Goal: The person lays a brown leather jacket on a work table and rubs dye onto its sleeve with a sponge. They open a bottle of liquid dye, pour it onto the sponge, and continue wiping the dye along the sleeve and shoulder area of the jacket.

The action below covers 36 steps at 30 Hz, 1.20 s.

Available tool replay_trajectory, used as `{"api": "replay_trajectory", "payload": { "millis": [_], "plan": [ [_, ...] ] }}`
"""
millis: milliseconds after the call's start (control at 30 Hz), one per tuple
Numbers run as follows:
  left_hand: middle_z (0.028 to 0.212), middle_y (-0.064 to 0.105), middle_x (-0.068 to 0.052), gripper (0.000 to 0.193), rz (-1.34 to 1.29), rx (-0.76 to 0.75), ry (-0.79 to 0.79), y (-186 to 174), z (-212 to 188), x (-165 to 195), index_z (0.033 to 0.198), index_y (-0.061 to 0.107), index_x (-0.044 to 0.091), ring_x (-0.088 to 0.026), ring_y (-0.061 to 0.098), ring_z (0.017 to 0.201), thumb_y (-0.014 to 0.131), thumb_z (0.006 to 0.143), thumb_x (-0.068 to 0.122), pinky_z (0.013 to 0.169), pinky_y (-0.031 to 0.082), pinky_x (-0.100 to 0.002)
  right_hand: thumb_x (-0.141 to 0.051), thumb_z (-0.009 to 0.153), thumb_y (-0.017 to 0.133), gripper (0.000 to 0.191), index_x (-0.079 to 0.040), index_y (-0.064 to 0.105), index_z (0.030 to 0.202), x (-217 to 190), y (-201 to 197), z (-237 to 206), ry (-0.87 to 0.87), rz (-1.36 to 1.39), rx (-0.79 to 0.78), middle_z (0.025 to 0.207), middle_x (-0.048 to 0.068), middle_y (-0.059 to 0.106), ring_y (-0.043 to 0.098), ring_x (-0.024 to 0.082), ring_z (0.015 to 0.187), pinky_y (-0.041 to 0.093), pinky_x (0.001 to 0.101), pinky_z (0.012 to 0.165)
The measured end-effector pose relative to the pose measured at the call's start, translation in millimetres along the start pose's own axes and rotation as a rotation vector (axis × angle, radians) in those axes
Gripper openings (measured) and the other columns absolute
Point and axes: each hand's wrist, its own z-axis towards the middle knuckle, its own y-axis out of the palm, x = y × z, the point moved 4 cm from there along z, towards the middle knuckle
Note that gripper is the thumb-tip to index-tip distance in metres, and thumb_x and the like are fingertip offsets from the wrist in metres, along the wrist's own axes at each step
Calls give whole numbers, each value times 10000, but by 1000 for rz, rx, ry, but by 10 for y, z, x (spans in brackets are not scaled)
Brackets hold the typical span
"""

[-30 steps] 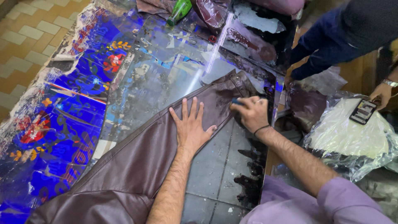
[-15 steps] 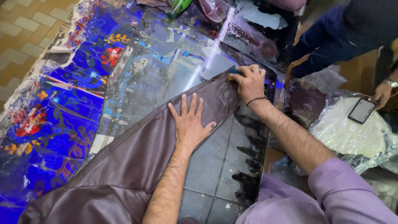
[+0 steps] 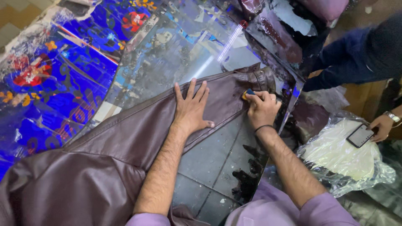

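- While the left hand (image 3: 190, 109) lies flat on the brown leather sleeve (image 3: 138, 134), its fingers apart and pressing the piece down, the right hand (image 3: 263, 109) works at the sleeve's cuff end.
- The right fingers are closed together on a small yellow-and-blue piece (image 3: 247, 93), perhaps a sponge or chalk; I cannot tell which. It touches the leather just beside the folded cuff (image 3: 261, 79).
- The sleeve lies stretched out across the glossy surface (image 3: 176, 50), running from the bulk of the garment (image 3: 71, 188) at the near left up to the cuff at the far right.
- As a judgement, the work looks to be in its middle: the sleeve is already spread and smoothed, and the rubbing or marking has reached the cuff, while the body of the garment lies bunched and apparently untouched.
- No mark or change of sheen shows on the leather, so how much is treated cannot be read.
- At the far right another person's hand (image 3: 383, 125) holds a phone (image 3: 361, 135) above a plastic-wrapped white bundle (image 3: 347, 159), apart from the work.
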Motion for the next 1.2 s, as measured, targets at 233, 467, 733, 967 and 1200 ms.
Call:
{"api": "replay_trajectory", "payload": {
  "millis": [233,467,733,967,1200],
  "plan": [
    [1674,213,-70,1354,-49,52,14,-122,-26,5,1595,221,92,-366,28,1558,889,550,634,1142,-46,-784,-93,864,745,224,-264,762,1007,-185,115,-27,-191,62,-31,1036,-24,711,633,225,973,393,441,820],
    [1674,199,-120,1420,-66,94,-10,-94,-8,-19,1605,194,83,-345,56,1564,896,511,654,1162,-43,-768,-118,920,743,217,-272,766,1071,-220,270,218,-210,123,-21,1011,-35,689,606,205,950,378,436,853],
    [1673,197,-118,1454,-32,102,-16,-97,-13,-14,1605,159,69,-334,57,1561,881,504,684,1165,-36,-763,-163,887,761,188,-230,772,1063,-215,490,389,-209,92,35,1022,-8,687,608,209,929,365,435,822],
    [1677,193,-111,1473,-44,93,-19,-84,-15,-19,1603,141,45,-326,51,1566,889,499,671,1171,-28,-759,-157,909,749,166,-242,775,1049,-384,459,530,-174,66,22,981,-45,671,612,209,925,373,435,796],
    [1681,184,-107,1478,-90,115,-22,-91,-7,-26,1602,141,50,-319,51,1568,909,485,637,1170,-48,-747,-191,899,713,193,-234,779,1075,-630,414,449,-408,207,-73,1020,-16,683,607,210,896,391,430,779]
  ]
}}
